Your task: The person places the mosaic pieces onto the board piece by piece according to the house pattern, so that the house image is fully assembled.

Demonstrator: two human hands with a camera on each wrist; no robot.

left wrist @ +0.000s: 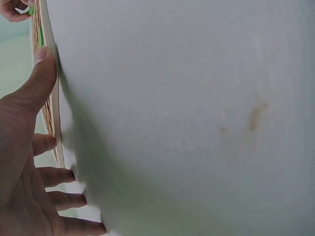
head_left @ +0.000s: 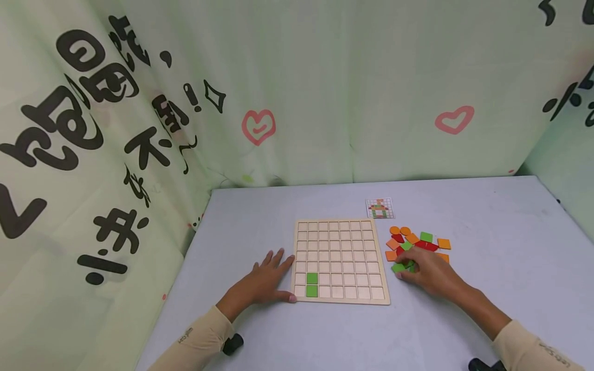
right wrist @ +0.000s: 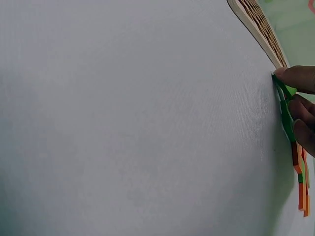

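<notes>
A wooden grid board lies on the table, with two green square tiles set one above the other in its lower left. My left hand, fingers spread, rests at the board's left edge; the left wrist view shows its thumb against the rim. To the right of the board, my right hand pinches a green tile at the near side of a loose tile pile. That green tile looks tilted in the right wrist view, and the fingers partly cover other green tiles.
The pile holds several red tiles, orange squares, orange discs and a green square. A small pattern card lies behind the board. Curtains hang around the white table.
</notes>
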